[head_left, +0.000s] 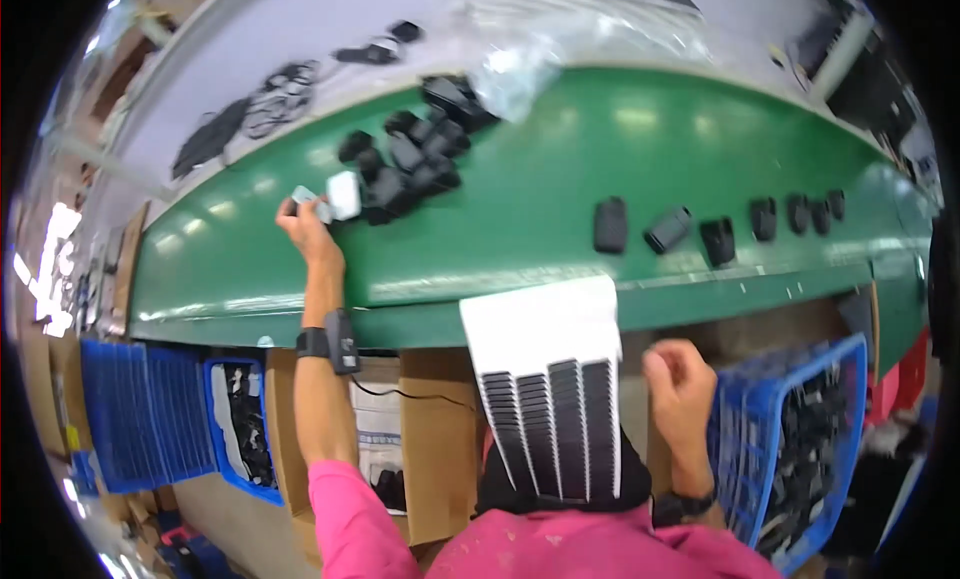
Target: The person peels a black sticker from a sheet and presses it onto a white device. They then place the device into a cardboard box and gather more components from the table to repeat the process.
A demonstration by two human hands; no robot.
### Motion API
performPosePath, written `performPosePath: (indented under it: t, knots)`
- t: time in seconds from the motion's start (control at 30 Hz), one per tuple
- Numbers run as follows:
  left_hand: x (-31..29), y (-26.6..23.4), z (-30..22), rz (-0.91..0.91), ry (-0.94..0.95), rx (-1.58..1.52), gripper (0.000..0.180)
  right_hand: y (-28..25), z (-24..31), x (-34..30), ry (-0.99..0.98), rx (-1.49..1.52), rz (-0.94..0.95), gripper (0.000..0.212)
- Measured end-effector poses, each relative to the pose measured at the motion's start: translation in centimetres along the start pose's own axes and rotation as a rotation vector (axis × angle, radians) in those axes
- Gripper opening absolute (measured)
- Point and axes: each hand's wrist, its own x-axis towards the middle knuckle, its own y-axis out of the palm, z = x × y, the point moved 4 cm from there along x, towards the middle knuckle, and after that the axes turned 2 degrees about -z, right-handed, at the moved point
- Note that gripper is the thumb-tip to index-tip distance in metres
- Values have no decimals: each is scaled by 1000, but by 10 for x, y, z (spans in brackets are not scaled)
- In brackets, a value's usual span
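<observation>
My left hand (pixel 312 234) reaches out over the left part of the green table, its fingers closed on a small pale flat piece (pixel 305 201). Right beside it is a white block-like piece (pixel 343 195); whether my fingers touch it I cannot tell. My right hand (pixel 682 387) is low in front of the table edge, thumb and fingers curled together; anything between them is too small to make out. Across my lap lies a white backing sheet (pixel 540 324) with columns of narrow black strips. A heap of black plastic housings (pixel 405 154) sits just right of my left hand.
Several black housings (pixel 668 229) stand in a row on the green table (pixel 520 209) at the right. Clear plastic bags (pixel 515 74) and black cables (pixel 285 94) lie along the back. Blue crates (pixel 785 449) and an open cardboard box (pixel 437 444) stand below the front edge.
</observation>
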Motion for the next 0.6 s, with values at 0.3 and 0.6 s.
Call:
performPosePath:
  t: [0.3, 0.6]
  knots:
    - [-29, 57, 10, -6, 33, 93, 46, 32, 10, -21, -352, -267, 22, 24]
    - [13, 10, 54, 296, 56, 271, 19, 56, -2, -37, -497, -519, -30, 25]
